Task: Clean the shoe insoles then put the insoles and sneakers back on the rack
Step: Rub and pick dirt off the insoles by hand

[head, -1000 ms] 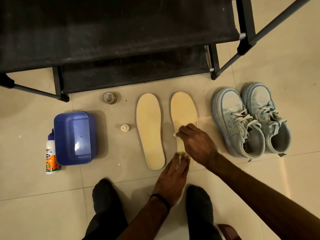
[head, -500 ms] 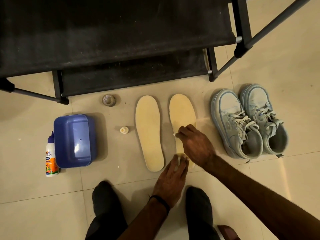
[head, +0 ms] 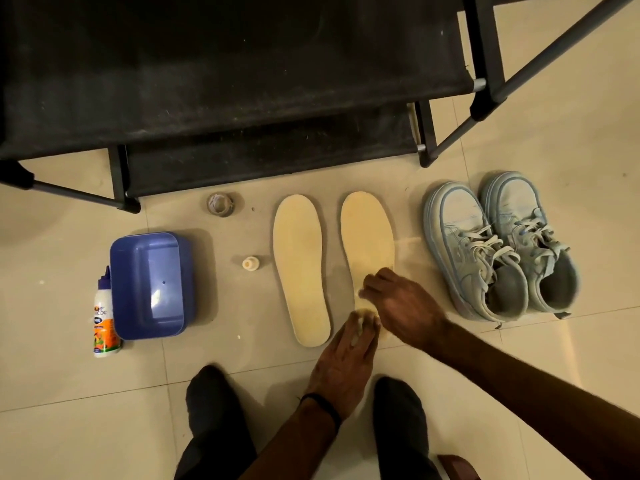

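Observation:
Two pale yellow insoles lie side by side on the tiled floor, the left insole (head: 299,268) untouched. My right hand (head: 401,306) rests on the middle of the right insole (head: 367,230), fingers curled round a small white wipe that barely shows at the fingertips. My left hand (head: 346,355) presses flat, fingers straight, on that insole's heel. A pair of light blue sneakers (head: 485,244) stands to the right, toes toward the black shoe rack (head: 242,81).
A blue plastic tub (head: 149,285) sits at the left with a white squeeze bottle (head: 104,323) beside it. A small cap (head: 250,264) and a tape roll (head: 219,203) lie near the insoles. My dark-socked feet (head: 211,403) are at the bottom.
My right hand has slid a little down the right insole toward its heel. My left hand stays pressed on the heel.

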